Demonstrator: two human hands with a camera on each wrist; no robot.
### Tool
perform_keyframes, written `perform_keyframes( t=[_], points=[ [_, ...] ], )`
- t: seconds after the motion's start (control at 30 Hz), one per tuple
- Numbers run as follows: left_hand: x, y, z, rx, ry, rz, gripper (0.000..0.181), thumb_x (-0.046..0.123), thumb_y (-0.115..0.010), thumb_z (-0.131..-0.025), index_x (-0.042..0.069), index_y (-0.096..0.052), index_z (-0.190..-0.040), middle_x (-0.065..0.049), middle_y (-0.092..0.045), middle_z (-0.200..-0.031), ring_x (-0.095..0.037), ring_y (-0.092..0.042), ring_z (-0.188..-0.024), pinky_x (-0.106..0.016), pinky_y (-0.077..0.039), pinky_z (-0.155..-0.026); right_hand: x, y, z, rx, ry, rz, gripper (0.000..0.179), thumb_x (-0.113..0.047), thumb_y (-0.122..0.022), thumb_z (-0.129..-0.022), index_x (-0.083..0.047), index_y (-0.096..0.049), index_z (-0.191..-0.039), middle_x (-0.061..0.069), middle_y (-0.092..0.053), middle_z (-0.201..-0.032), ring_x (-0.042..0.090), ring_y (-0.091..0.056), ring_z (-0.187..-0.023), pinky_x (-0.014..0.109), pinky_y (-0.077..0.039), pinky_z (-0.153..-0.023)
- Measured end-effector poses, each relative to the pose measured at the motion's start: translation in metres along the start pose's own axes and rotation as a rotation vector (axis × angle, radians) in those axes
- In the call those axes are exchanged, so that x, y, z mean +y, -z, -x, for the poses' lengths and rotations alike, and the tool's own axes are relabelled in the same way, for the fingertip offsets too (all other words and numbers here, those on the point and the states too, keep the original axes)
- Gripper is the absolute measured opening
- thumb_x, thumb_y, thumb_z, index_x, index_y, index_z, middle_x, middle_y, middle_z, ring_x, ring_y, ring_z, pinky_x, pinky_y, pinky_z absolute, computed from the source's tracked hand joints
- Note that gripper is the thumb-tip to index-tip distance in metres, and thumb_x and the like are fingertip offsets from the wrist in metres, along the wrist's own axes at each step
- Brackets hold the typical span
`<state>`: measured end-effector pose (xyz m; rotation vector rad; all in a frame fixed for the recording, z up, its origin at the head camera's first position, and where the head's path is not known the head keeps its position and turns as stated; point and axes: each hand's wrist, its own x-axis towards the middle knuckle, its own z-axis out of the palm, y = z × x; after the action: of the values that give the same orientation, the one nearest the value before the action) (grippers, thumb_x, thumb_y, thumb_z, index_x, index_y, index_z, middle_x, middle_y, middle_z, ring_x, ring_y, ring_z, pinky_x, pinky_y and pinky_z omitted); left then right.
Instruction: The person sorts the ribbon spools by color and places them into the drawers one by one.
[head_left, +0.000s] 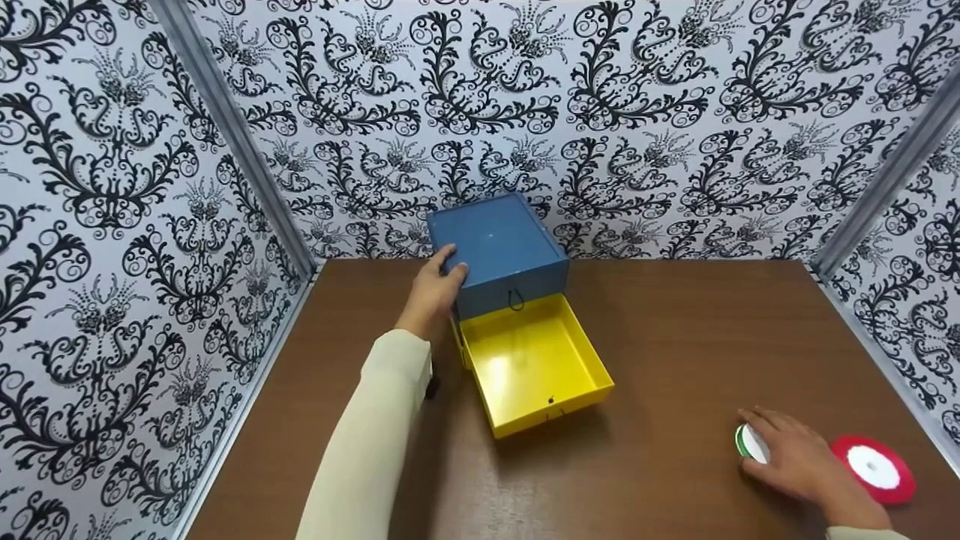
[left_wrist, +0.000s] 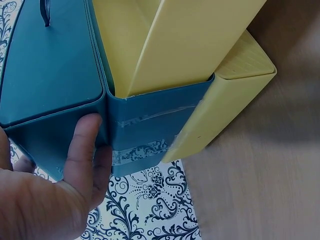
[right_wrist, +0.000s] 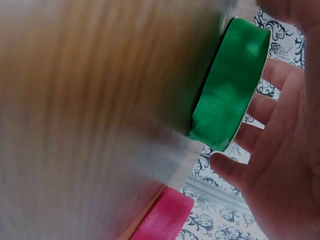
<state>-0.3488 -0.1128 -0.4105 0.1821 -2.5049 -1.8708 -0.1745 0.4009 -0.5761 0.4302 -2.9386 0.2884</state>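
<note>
Hands well apart. Left hand (head_left: 435, 289) on left top edge of blue box (head_left: 491, 232), fingers extended against top and side. Yellow drawer (head_left: 585, 401) stands pulled out toward person, below blue front with dark loop (head_left: 516, 300). Right hand (head_left: 795, 457) over green-edged spool (head_left: 752, 444), right side of surface (head_left: 675, 337), fingers spread across white face. Red spool (head_left: 874, 469) just beside right hand.

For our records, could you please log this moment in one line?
left hand on blue box; right hand at green spool; yellow drawer open; pink spool on table
</note>
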Motion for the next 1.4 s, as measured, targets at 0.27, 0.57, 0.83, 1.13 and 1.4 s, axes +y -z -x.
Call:
perform_keyframes(
  t=[0.27,0.57,0.83,1.13,1.4],
  points=[
    [-0.001,0.001,-0.001,0.005,-0.025,-0.042,0.050,0.031,-0.055,-0.091,0.029,-0.041,-0.138,-0.009,-0.035,-0.143,-0.025,-0.037,-0.122,-0.041,-0.038,-0.095,0.002,0.003,0.002,-0.034,-0.020,-0.005,0.077,-0.032,-0.078,-0.060,-0.003,-0.051,-0.126,0.026,-0.049,-0.123,0.047,-0.044,-0.110,0.063,-0.035,-0.082],
    [-0.001,0.000,-0.001,0.001,0.014,0.019,0.050,0.031,-0.056,-0.091,0.031,-0.041,-0.139,-0.008,-0.031,-0.146,-0.025,-0.035,-0.124,-0.043,-0.039,-0.095,0.002,0.009,0.001,-0.094,-0.026,-0.008,0.077,-0.037,-0.078,-0.063,-0.003,-0.052,-0.127,0.027,-0.052,-0.118,0.047,-0.046,-0.109,0.062,-0.037,-0.082],
    [0.000,0.000,0.001,0.004,-0.012,-0.004,0.050,0.030,-0.056,-0.090,0.028,-0.042,-0.139,-0.004,-0.031,-0.146,-0.021,-0.028,-0.131,-0.037,-0.026,-0.105,0.003,0.009,0.004,-0.042,-0.025,0.038,0.080,-0.041,-0.078,-0.060,-0.004,-0.052,-0.126,0.022,-0.055,-0.115,0.043,-0.047,-0.107,0.060,-0.041,-0.076],
    [-0.001,-0.001,0.001,0.008,-0.012,0.040,0.050,0.028,-0.057,-0.091,0.027,-0.042,-0.138,-0.004,-0.031,-0.146,-0.020,-0.028,-0.131,-0.036,-0.027,-0.105,-0.002,0.015,-0.002,0.021,0.041,0.053,0.077,-0.041,-0.080,-0.057,-0.005,-0.057,-0.120,0.018,-0.059,-0.105,0.040,-0.052,-0.100,0.057,-0.041,-0.077],
    [-0.003,-0.001,-0.002,0.016,-0.030,0.025,0.050,0.028,-0.057,-0.090,0.026,-0.043,-0.138,-0.006,-0.033,-0.145,-0.020,-0.031,-0.129,-0.035,-0.028,-0.104,-0.015,0.027,-0.016,0.145,0.183,0.102,0.079,-0.040,-0.082,-0.049,-0.007,-0.059,-0.118,0.013,-0.061,-0.102,0.038,-0.053,-0.098,0.059,-0.039,-0.078]
  ],
)
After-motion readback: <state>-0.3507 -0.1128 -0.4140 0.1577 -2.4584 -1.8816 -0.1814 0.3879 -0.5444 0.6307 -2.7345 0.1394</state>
